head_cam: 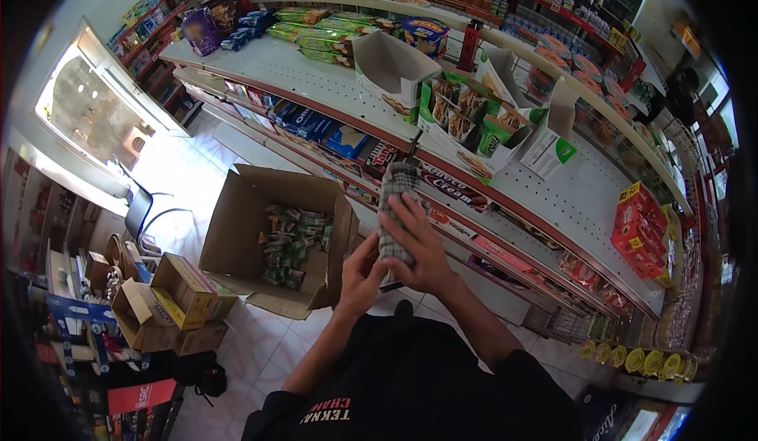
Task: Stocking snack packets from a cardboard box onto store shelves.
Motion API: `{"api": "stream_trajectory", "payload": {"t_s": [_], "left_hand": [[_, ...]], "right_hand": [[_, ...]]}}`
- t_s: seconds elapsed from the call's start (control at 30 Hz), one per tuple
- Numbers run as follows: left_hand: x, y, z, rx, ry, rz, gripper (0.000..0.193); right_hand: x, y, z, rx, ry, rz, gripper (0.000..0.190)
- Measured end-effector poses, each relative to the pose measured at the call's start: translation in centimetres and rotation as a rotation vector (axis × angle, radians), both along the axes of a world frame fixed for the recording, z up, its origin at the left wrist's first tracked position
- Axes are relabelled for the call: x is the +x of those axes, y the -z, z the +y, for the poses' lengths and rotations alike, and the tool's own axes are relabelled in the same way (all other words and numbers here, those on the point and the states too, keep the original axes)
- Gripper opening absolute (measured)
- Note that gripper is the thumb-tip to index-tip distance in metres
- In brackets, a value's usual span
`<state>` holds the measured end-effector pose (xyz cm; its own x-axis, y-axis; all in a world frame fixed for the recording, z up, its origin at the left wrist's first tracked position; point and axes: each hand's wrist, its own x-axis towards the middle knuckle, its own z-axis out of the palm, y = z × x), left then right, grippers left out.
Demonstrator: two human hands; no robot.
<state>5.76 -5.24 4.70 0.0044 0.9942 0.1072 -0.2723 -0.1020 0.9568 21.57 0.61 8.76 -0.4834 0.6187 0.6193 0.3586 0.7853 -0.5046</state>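
Observation:
A folded grey-and-white checkered cloth [395, 189] is between my two hands, in front of the shelf edge. My left hand [360, 272] grips its lower end from the left side. Across its face lies my right hand [414, 245], thumb near the bottom and fingers spread over the fabric. Just beyond the cloth, the white perforated shelf [349, 91] carries an open display box of wrapped snacks [474, 118]. To the left of my hands stands a large open cardboard box [237, 234] with many small green-wrapped packets [296, 242] at its bottom.
Emptied white cartons [394, 68] flank the snack display. Green biscuit packs [323, 38] line the shelf's back, and a red box [639, 228] sits at its right end. Smaller cartons [183, 293] are stacked at lower left, near a chair [140, 207] and a bright doorway [89, 103].

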Motion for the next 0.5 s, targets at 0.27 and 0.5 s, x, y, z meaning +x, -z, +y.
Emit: {"api": "stream_trajectory", "payload": {"t_s": [0.27, 0.5], "left_hand": [[-0.4, -0.1, 0.7, -0.008, -0.205, -0.106, 0.054], [1.2, -0.2, -1.0, -0.016, 0.086, -0.158, 0.055]], "right_hand": [[0.2, -0.9, -3.9, -0.244, -0.066, -0.084, 0.074], [1.9, -1.3, -1.6, 0.041, 0.253, 0.3, 0.052]]}}
